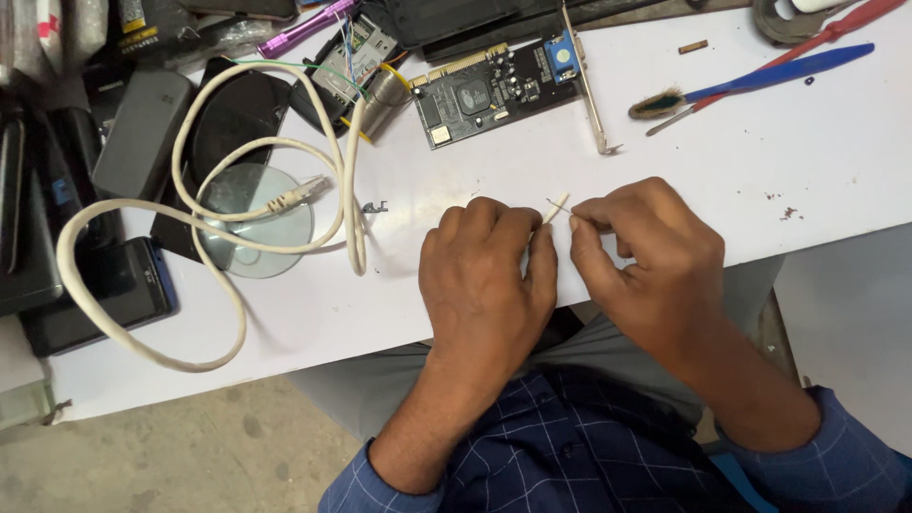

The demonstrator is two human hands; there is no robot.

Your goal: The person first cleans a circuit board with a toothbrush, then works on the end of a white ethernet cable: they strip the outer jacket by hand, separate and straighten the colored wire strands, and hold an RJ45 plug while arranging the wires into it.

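Pinching a thin, pale cable end [558, 206] between both hands [570, 266].

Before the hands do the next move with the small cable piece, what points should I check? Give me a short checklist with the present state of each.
1. Left hand holds the cable piece: ok, its fingers close on the lower end.
2. Right hand pinches the same piece: ok, fingertips meet at its upper end.
3. Thin wires at the tip visible and sorted: cannot tell, too small.
4. Work is over the white table: ok, near its front edge.
5. Looped network cable clear of the hands: ok, it lies apart to the left.
6. Circuit card clear of the hands: ok, farther back.
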